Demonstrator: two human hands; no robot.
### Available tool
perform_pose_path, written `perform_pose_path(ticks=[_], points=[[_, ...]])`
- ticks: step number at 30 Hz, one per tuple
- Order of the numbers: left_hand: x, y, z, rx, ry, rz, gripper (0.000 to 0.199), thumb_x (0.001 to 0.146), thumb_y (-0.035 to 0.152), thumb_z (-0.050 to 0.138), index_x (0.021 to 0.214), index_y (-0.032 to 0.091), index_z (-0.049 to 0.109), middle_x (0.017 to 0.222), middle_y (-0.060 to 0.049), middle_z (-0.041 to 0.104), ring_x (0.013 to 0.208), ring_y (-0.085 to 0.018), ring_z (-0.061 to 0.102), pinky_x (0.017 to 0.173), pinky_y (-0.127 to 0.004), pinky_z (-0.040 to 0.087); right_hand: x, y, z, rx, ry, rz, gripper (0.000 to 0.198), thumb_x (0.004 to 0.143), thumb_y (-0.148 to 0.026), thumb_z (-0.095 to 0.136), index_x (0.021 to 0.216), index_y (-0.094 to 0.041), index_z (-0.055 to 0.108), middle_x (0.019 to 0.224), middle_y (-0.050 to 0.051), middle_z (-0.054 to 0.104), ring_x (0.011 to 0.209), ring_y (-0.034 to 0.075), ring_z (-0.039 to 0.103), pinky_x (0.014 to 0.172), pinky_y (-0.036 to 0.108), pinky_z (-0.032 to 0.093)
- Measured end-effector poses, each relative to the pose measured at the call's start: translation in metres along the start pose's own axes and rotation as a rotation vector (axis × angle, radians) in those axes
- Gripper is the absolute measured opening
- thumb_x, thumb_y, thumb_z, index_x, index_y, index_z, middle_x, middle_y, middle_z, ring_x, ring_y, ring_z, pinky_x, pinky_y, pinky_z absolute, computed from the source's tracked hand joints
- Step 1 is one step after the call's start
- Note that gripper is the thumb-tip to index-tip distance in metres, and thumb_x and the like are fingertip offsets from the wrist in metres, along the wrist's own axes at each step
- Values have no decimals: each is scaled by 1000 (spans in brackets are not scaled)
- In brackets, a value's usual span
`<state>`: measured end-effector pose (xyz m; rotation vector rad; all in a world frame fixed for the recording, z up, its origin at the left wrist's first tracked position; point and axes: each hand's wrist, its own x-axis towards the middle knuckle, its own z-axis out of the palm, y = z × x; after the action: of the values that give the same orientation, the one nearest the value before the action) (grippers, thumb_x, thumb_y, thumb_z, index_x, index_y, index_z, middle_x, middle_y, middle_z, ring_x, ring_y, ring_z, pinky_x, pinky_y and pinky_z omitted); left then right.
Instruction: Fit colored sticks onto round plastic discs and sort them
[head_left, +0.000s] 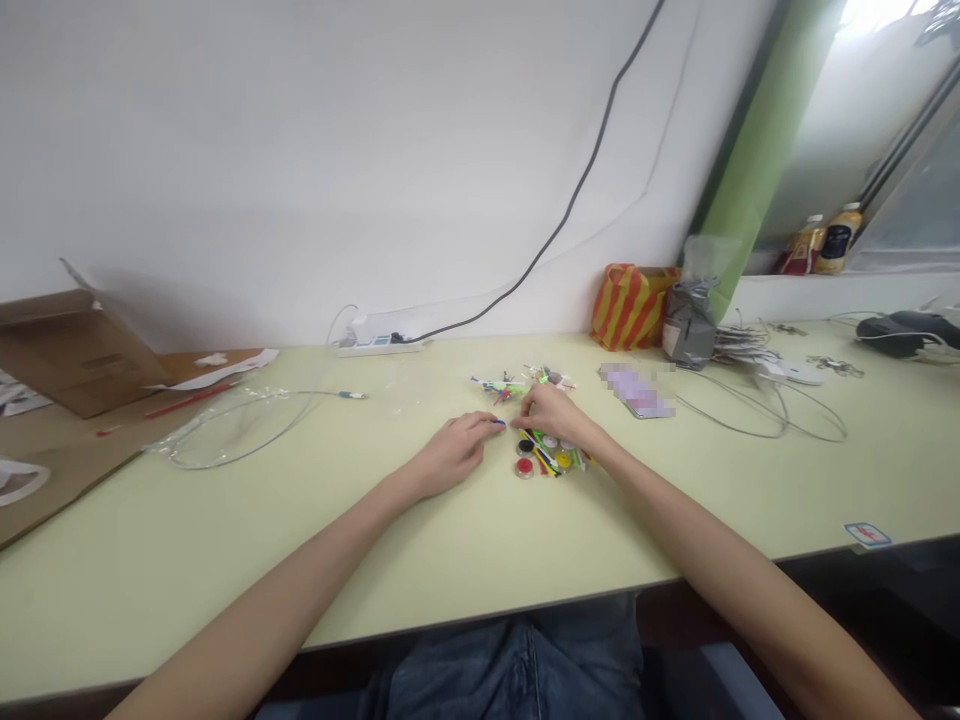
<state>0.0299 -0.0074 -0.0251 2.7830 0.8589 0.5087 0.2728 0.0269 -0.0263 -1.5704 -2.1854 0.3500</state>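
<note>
Key relation: small blue piece point(499, 424) sits at the left hand point(459, 452)'s fingertips, on the side facing the right hand point(553, 412); left hand is clearly nearer; right fingertips are just to the right of it, narrow gap between the two hands; long axis looks roughly left-right, pointing across that gap, but it's too small to be sure.

Left fingers bunched, narrow; can't tell if they pinch the piece or press it on the table point(420, 560); right fingers curled, tips close together; can't tell if anything is in them.

Mixed pile of parts lies under the right hand and on its body side; red round piece point(525, 467) at the pile's near-left edge, black round piece point(525, 446) just beyond it; second cluster point(501, 387) lies beyond the hands.
</note>
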Motion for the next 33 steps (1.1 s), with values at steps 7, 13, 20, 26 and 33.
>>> perform_pose_path(ticks=[7,13,20,26,33], points=[[1,-4,1,4,9,19,54,91,6,41,138,24,57,142,-10,56,132,-26,53,112,-46,45,-2,-4,1,8,17,51,15,76,-28,70,67,-16,73,66,4,71,65,15,59,59,25,37],[2,-8,3,-5,1,37,54,93,8,40,142,25,55,144,-10,54,131,-26,53,112,-44,44,-5,-9,1,-28,20,31,16,75,-22,66,62,-15,70,62,4,67,63,14,56,58,25,34],[1,-8,3,-8,-15,24,52,94,10,39,141,25,55,144,-10,53,131,-26,53,112,-44,44,-6,-9,-2,-24,9,35,15,79,-22,66,67,-14,71,65,4,68,64,14,55,59,24,34],[1,-8,2,7,-19,21,51,95,12,41,142,27,56,145,-8,53,130,-26,53,112,-44,45,-8,-6,-5,-78,21,43,23,81,-32,68,65,-16,70,62,4,67,62,15,54,58,26,33],[0,-6,0,14,-18,26,53,94,10,42,142,27,55,144,-9,53,129,-27,54,111,-45,45,-8,-8,-5,-33,14,42,23,77,-33,73,62,-17,70,61,3,67,62,15,56,57,27,35]])
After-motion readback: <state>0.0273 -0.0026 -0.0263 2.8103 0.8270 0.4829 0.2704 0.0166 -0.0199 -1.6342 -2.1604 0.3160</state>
